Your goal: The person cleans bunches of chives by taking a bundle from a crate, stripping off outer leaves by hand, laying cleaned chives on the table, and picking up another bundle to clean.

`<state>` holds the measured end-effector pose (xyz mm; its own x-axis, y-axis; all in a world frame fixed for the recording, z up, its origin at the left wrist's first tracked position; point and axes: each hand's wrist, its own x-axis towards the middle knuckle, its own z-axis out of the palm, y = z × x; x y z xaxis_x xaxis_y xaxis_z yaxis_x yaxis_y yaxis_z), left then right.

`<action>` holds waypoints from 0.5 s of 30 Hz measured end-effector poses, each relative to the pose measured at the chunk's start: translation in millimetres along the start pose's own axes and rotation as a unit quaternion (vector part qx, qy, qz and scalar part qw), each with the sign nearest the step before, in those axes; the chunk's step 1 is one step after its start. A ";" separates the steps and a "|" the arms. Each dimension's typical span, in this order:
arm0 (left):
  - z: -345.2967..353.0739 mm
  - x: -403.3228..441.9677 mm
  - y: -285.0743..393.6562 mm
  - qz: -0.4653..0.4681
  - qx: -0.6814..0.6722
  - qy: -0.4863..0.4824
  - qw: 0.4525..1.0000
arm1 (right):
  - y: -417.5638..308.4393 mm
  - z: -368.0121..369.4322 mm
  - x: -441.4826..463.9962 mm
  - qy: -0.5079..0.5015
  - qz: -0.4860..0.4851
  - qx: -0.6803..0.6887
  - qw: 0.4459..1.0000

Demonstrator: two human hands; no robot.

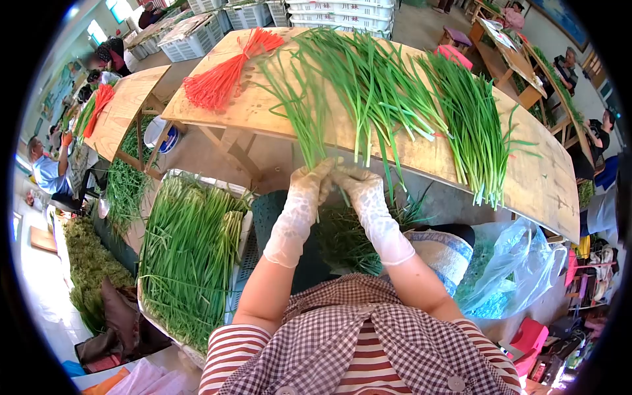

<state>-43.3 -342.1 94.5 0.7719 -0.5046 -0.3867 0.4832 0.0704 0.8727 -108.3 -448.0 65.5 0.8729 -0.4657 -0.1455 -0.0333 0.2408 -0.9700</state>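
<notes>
My left hand (311, 180), in a thin pale glove, is closed around the lower stems of a small bunch of garlic chives (306, 125). Their leaves fan out over the edge of the wooden table (543, 174). My right hand (356, 181), gloved too, is beside it with fingers pinched at the stem ends; what it pinches is too small to make out. A loose heap of garlic chives (375, 85) lies on the table ahead. To its right rests a thicker row of garlic chives (474, 131). Red strips (230, 72) are piled at the table's far left.
A white crate (247, 263) full of chives stands at my left. Below my hands lie dark green trimmings (349, 237). A clear plastic bag (520, 263) hangs at right. White crates (339, 16) are stacked behind the table. Other people sit at tables on both sides.
</notes>
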 end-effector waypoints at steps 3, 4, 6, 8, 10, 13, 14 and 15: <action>-6.0 1.3 2.3 0.023 -0.015 0.014 1.000 | -5.1 1.0 -16.0 0.038 0.025 0.084 0.995; -8.5 2.4 4.6 0.026 -0.021 0.026 0.999 | -4.3 -1.7 -22.1 0.028 0.035 0.107 0.993; -18.2 7.5 17.6 0.044 -0.058 0.024 0.997 | 17.3 -17.8 -26.9 -0.147 0.106 -0.255 0.950; -11.6 16.9 28.3 0.052 -0.169 0.068 0.982 | 21.7 -38.2 -46.6 -0.304 0.147 -0.522 0.784; -18.3 12.4 33.4 0.049 -0.239 -0.101 0.964 | 54.3 -53.5 -70.1 -0.084 -0.037 -0.433 0.897; -4.6 5.4 29.6 0.003 -0.352 -0.190 0.916 | 5.8 -30.2 -69.2 0.141 -0.291 -0.185 0.928; 3.3 1.9 23.4 -0.005 -0.374 -0.225 0.899 | -5.1 -25.3 -65.5 0.149 -0.382 -0.215 0.886; 7.6 2.0 14.6 -0.029 -0.374 -0.231 0.898 | -14.5 -20.6 -60.5 0.157 -0.469 -0.244 0.834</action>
<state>-37.8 -348.7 108.7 0.5662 -0.8170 -0.1095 0.7926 0.5032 0.3443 -170.7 -440.8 84.4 0.4588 -0.4722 0.7527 0.3313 -0.6951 -0.6380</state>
